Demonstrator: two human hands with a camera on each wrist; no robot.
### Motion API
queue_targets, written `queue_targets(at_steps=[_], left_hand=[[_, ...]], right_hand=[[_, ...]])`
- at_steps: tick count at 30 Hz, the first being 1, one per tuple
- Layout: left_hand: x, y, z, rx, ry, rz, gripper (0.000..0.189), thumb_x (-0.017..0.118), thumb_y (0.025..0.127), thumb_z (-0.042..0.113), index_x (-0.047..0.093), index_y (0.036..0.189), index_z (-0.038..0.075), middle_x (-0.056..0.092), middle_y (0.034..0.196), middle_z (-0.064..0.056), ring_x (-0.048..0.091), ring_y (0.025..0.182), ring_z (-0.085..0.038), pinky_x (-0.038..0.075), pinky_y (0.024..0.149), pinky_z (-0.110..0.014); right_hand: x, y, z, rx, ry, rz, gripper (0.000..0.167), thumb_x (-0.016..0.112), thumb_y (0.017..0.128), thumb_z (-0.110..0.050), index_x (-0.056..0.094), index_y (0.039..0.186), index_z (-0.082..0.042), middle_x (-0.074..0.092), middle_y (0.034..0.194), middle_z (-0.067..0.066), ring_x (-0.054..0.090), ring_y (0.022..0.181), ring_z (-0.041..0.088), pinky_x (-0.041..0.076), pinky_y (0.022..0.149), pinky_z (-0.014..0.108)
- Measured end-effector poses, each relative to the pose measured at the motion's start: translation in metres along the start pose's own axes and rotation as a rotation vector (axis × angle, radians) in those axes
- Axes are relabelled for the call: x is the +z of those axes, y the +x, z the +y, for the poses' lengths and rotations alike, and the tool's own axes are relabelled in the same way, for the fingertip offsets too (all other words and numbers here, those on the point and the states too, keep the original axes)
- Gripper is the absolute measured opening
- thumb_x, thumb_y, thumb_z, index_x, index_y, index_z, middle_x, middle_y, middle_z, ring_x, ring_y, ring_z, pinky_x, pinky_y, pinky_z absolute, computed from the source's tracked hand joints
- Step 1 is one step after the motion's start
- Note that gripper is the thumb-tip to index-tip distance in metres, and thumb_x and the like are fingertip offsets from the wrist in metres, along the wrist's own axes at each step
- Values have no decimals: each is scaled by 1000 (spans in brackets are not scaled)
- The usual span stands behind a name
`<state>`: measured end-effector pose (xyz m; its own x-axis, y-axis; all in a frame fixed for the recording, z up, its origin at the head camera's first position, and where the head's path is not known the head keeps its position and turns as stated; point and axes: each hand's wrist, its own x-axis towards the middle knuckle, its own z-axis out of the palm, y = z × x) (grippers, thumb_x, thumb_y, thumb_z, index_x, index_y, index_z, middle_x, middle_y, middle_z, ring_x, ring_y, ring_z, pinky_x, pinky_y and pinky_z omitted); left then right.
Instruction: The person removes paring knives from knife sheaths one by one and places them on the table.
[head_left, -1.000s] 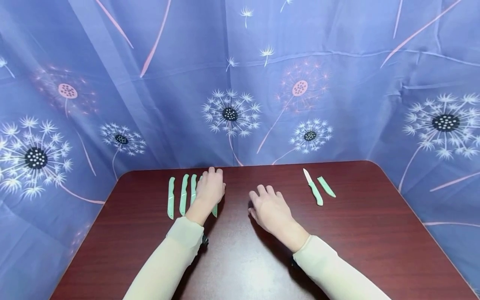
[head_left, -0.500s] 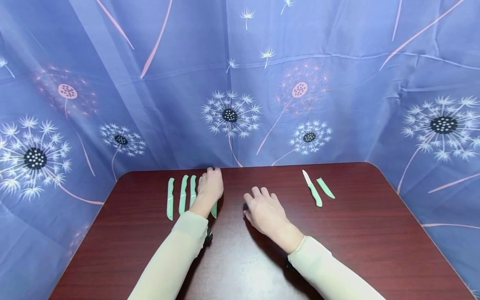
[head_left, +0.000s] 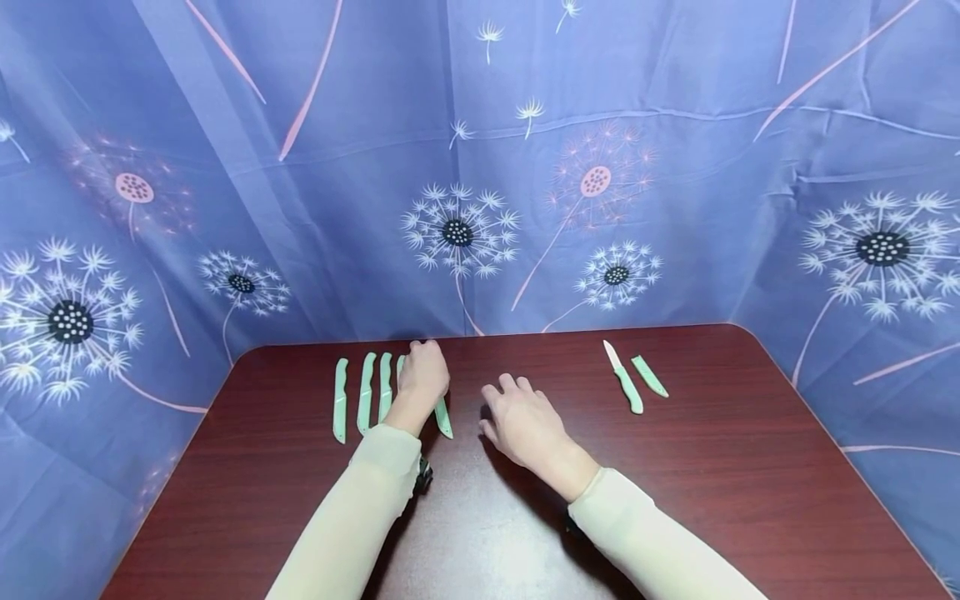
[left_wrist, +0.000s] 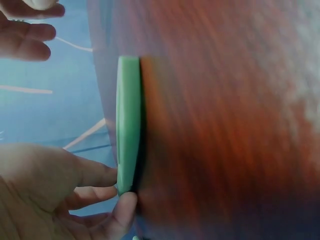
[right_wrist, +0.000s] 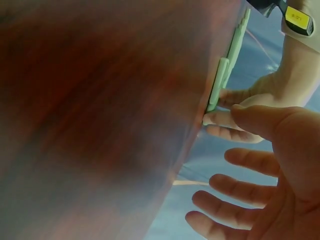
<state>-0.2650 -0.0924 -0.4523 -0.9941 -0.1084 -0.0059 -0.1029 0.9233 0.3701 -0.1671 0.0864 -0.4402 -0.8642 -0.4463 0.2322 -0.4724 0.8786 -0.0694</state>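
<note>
My left hand [head_left: 422,371] pinches one end of a green sheathed knife [left_wrist: 129,120] between thumb and fingers, low over the table near its back edge. In the head view, the knife's other end [head_left: 444,419] sticks out towards me below the hand, and the gripped end is hidden. To its left, several similar green sheathed knives [head_left: 365,392] lie side by side, one partly covered by the hand. My right hand [head_left: 525,421] hovers palm down to the right of the left one, holding nothing. The right wrist view shows its fingers [right_wrist: 235,190] spread and loosely bent.
On the right of the dark red table [head_left: 712,483], a small knife [head_left: 628,387] with a bare blade and green handle lies beside a green sheath [head_left: 649,377]. A blue curtain [head_left: 337,208] with dandelion prints hangs behind the table and along both sides.
The knife under my left hand has turned, its near end swinging to the right, away from the row. My right hand has drifted a little left, closer to the left hand.
</note>
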Motion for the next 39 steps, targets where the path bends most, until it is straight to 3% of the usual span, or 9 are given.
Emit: queue_targets(at_steps=[6,16,26,34,39], left_hand=[[2,0,2,-42,-22,-22,30,66,99,6,69,125,-8,56,126,-29,70,91,-40,61,74,-46],[3,-3,10,-73,-24,-44,27,66,99,4,68,120,-11,53,127,-31,69,89,-38,60,76,-45],[1,-11,17,-60,-16,-52,30,67,98,6,66,120,-14,52,129,-33,69,83,-35,61,70,-44],[1,-15,22,-76,-34,-72,33,69,97,7,66,123,-13,49,136,-33,68,73,-35,60,64,-44],[2,-17,23,-81,-57,-71,32,69,96,5,65,124,-12,48,137,-32,67,75,-36,58,63,-45]], right_hand=[[3,5,-7,23,21,-46,41,81,93,-38,67,121,-11,62,117,13,62,107,36,58,77,49],[7,13,-17,33,7,-133,45,77,95,-45,68,123,-12,62,120,13,62,110,35,57,81,49],[10,19,-21,32,17,-196,40,78,94,-47,69,110,-12,63,113,10,62,106,32,57,83,47],[12,22,-18,22,18,-194,36,81,92,-41,71,107,-10,64,108,10,63,103,32,59,83,45],[15,23,-14,15,55,-177,25,82,92,-27,67,95,-8,62,96,10,65,94,33,59,83,42]])
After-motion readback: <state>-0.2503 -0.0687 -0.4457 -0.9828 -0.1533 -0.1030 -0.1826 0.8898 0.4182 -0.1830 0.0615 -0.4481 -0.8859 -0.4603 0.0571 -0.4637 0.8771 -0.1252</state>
